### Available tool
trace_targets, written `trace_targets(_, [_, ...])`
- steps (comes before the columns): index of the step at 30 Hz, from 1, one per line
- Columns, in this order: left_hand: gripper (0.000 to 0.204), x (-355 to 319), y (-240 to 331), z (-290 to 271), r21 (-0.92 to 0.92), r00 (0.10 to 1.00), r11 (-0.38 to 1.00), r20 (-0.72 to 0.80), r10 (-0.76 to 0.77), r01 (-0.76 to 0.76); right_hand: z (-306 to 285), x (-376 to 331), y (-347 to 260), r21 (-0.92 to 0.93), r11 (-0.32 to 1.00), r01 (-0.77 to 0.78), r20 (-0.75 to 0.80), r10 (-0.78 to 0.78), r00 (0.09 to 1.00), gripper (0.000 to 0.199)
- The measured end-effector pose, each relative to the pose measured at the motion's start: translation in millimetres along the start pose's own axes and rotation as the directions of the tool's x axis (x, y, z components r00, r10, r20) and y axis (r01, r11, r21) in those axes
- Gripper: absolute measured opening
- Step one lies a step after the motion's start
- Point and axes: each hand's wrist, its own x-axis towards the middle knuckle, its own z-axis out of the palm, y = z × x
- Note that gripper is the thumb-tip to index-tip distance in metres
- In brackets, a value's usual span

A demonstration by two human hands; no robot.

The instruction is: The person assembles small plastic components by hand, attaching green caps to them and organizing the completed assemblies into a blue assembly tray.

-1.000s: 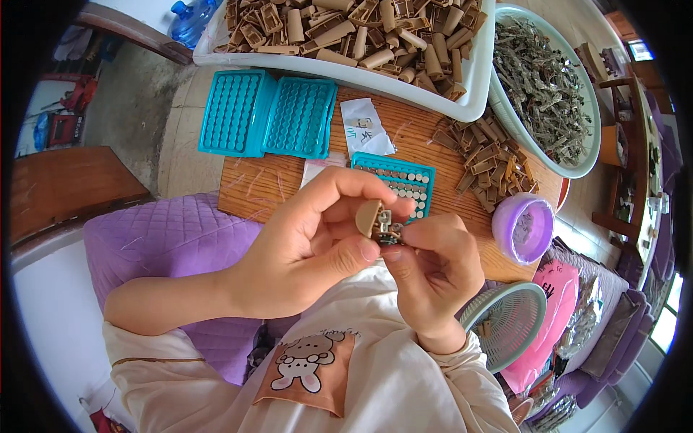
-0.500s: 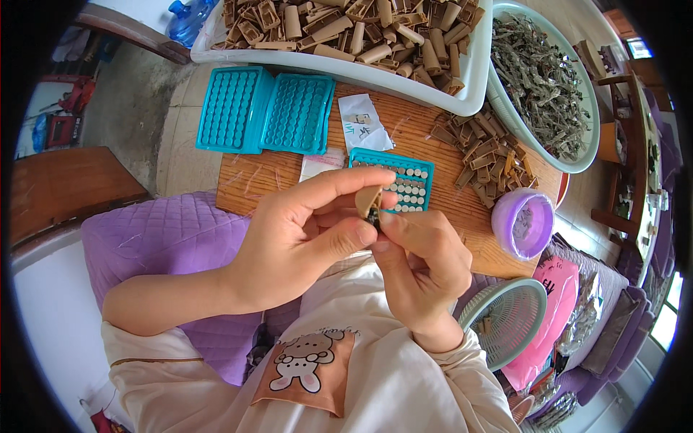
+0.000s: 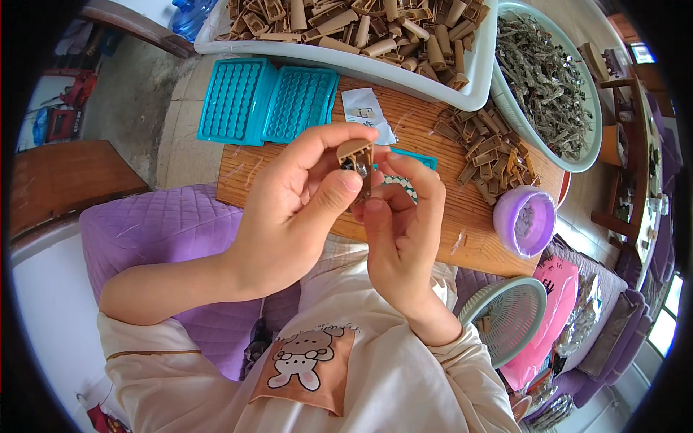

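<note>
Between my two hands is a brown plastic housing, its hollow side showing, with small dark and shiny metal parts inside. My left hand grips it with thumb and fingers from the left. From the right, the thumb and fingertips of my right hand close on its lower end. Just behind the hands lies a teal tray with round silvery pieces, partly covered by my fingers. More brown housings lie in a loose pile on the wooden table to the right.
A white bin heaped with brown housings stands at the back. Beside it, a pale green basket holds tangled metal strips. Empty teal trays, a paper slip, a purple bowl and a lower green basket surround me.
Both hands have risen slightly away from me, and the housing has turned so its hollow inside faces up. My right fingers have shifted down to its lower end.
</note>
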Motion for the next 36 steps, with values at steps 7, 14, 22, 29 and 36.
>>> trace_targets(7, [0.040,0,9,4,0.052,0.998,0.997,-0.022,0.061,-0.059,6,4,-7,0.123,0.992,0.007,-0.094,0.005,0.996,0.047])
trace_targets(14, [0.039,2,11,2,-0.039,0.999,0.998,-0.018,0.045,-0.045,4,13,-4,0.062,0.998,0.006,0.047,-0.009,0.999,0.056])
trace_targets(22, [0.037,11,8,-3,-0.423,0.973,0.889,-0.066,-0.220,0.173,3,21,3,0.040,0.998,-0.040,0.128,0.034,0.991,0.062])
trace_targets(29, [0.035,12,7,-5,-0.218,0.985,0.971,-0.111,-0.129,0.102,6,29,2,0.333,0.916,-0.224,0.137,0.188,0.972,0.059])
trace_targets(36, [0.034,9,-1,-8,-0.028,0.993,0.999,-0.112,-0.026,0.023,12,35,-1,0.353,0.906,-0.233,0.182,0.178,0.967,0.051])
